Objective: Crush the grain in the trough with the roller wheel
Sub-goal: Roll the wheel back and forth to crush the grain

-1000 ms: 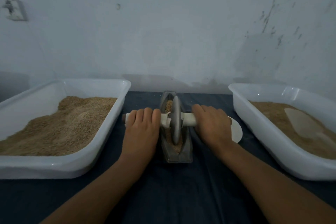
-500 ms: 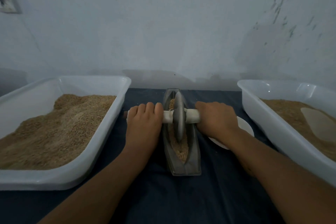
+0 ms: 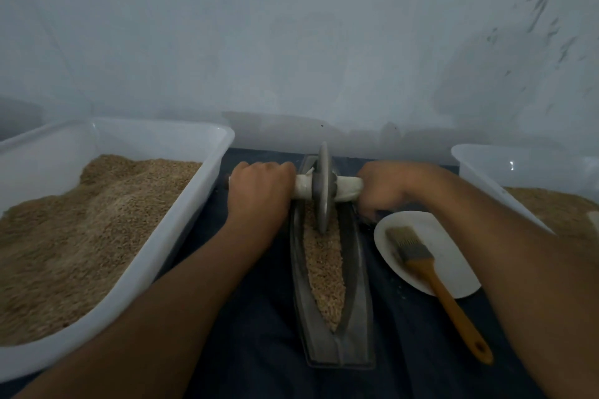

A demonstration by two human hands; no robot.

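Observation:
A grey boat-shaped trough (image 3: 358, 295) lies lengthwise on the dark cloth, with brown grain (image 3: 324, 272) along its channel. A grey roller wheel (image 3: 322, 191) stands upright in the far part of the channel, on a pale wrapped axle (image 3: 348, 188) that crosses the trough. My left hand (image 3: 259, 191) grips the axle's left end. My right hand (image 3: 389, 186) grips its right end, fingers curled under. Both arms reach far forward.
A white tub (image 3: 155, 256) heaped with grain stands at the left. A second white tub (image 3: 486, 168) with grain is at the right edge. A white plate (image 3: 453, 266) with an orange-handled brush (image 3: 434, 272) lies right of the trough. A pale wall stands close behind.
Both hands have pushed the wheel away from me, from the middle of the trough to its far end. The grain in the near part and the brush on the plate now show.

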